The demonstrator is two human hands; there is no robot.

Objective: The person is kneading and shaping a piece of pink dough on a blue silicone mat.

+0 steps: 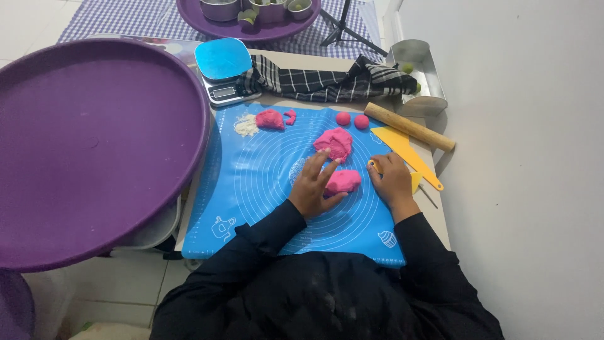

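Left hand [313,187] fingers spread, touching pink dough piece [343,181]; right hand [391,182] curled beside it.

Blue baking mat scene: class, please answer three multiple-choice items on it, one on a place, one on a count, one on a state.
1. Where does the rolling pin lie?
A. right of the blue mat
B. on the purple tray
C. on the scale

2. How many small pink dough balls sit at the mat's far edge?
A. none
B. two
C. five

3. How is the left hand?
A. clenched in a fist
B. off the mat
C. fingers spread, touching a pink dough lump

Answers: 1 A, the pin lies by the yellow scraper, right of the mat; 2 B, two balls lie side by side; 3 C, the open fingers rest on the lump.
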